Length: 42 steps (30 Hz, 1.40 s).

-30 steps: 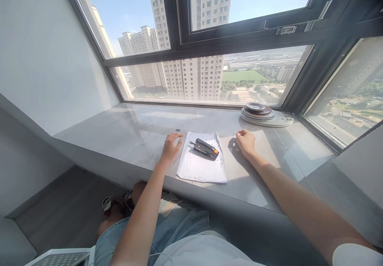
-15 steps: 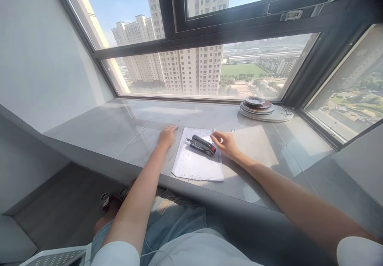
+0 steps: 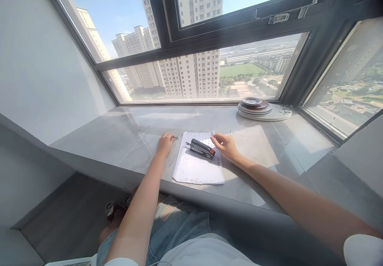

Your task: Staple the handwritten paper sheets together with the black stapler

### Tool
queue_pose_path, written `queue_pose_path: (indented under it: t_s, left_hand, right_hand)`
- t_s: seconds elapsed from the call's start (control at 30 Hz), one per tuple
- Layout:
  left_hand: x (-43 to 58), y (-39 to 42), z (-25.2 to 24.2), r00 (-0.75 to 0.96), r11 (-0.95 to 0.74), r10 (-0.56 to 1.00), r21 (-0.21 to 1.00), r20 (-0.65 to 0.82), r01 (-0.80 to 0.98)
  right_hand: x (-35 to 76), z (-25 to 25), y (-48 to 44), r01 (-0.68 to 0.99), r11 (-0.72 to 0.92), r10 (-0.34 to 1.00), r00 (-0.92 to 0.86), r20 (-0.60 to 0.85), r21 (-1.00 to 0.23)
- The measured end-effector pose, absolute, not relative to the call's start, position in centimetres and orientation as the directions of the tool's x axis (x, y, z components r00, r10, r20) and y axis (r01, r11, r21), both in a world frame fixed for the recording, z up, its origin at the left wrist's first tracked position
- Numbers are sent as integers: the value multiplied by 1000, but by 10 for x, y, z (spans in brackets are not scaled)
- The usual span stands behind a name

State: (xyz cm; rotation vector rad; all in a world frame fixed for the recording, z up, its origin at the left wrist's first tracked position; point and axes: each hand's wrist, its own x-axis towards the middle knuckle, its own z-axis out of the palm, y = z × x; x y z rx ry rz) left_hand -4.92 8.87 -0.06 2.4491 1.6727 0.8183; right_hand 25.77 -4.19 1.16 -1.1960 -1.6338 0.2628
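A black stapler [image 3: 202,149] with a red patch at its right end lies on a stack of white printed paper [image 3: 199,170] on the grey ledge. Its arm and base are spread apart at the left end. Left of the paper, my left hand [image 3: 166,142] rests low over the ledge, its fingers pinched on a small dark piece [image 3: 175,137] too small to name. My right hand [image 3: 224,144] is at the paper's upper right edge, thumb and fingertips together on a small thin shiny piece [image 3: 213,133]. Another small metal-looking piece [image 3: 232,132] lies beyond this hand.
Stacked plates [image 3: 255,108] stand at the back right of the ledge [image 3: 98,138], against the dark window frame [image 3: 185,103]. The ledge's front edge runs just above my lap. A white wall borders the left side.
The view has shifted slightly. My left hand has lifted or turned a little, and the dark piece at its fingertips shows more. My right hand keeps its place by the paper.
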Motion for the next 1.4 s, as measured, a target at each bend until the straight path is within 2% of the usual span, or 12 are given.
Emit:
queue_pose_path:
  t_s: [0.13, 0.3, 0.47, 0.6, 0.73, 0.97, 1.2, 1.3, 1.4]
  left_hand:
    - [-48, 82, 0, 313, -459, 854, 317, 416, 830]
    - [-48, 72, 2, 332, -517, 806, 307, 490, 799]
    - [-50, 65, 6, 418, -682, 682, 314, 600, 661]
    - [-51, 63, 9, 479, -747, 641, 343, 600, 570]
    - [-49, 61, 9, 557, -767, 638, 373, 532, 522]
    - [-46, 50, 17, 627, -709, 703, 394, 336, 585]
    - [-45, 48, 19, 628, -687, 720, 436, 296, 582]
    - [-46, 50, 17, 630, -682, 722, 446, 287, 579]
    - [-46, 53, 15, 631, -697, 711, 432, 310, 573]
  right_hand:
    - [261, 10, -39, 582, 436, 805, 88, 586, -686]
    - [268, 12, -34, 521, 316, 822, 267, 503, -793]
    - [270, 14, -33, 485, 271, 831, 318, 456, -832]
    - [270, 10, -31, 496, 288, 839, 282, 465, -819]
    - [271, 6, -28, 506, 310, 839, 253, 482, -805]
    - [268, 8, -29, 573, 316, 842, 197, 502, -756]
    - [266, 14, -32, 548, 332, 858, 163, 487, -768]
    - [263, 17, -35, 509, 380, 888, 31, 458, -772]
    - [259, 19, -39, 533, 481, 871, -198, 450, -696]
